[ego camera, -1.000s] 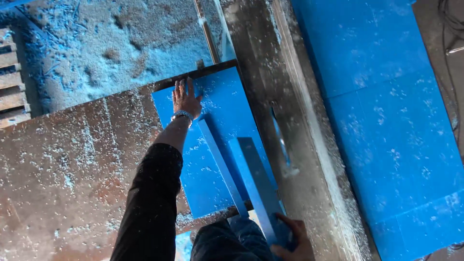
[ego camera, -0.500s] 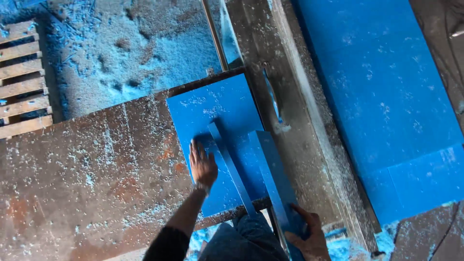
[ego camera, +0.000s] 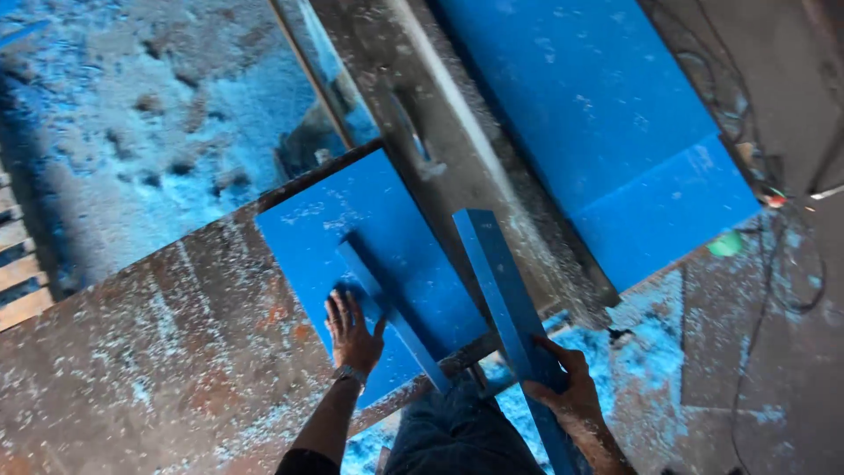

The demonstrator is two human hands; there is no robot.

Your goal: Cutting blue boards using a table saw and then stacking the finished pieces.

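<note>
Flat blue board (ego camera: 369, 237) on dusty table, thin strip (ego camera: 391, 317) atop, wider plank (ego camera: 505, 303) tilted alongside.

1. You stand in a cutting workshop: a rusty steel saw table (ego camera: 132, 369) carries blue boards (ego camera: 607, 114).
2. Blue sawdust (ego camera: 132, 132) covers the floor, beside a wooden pallet (ego camera: 18, 273).

We've got a big blue sheet (ego camera: 598, 132) lying far right | rusty worktable (ego camera: 132, 369) dusted with pale shavings | blue sawdust heaped on the floor (ego camera: 132, 114) upper left | wooden pallet slats (ego camera: 18, 281) at left edge | cables (ego camera: 791, 264) trailing right.
</note>
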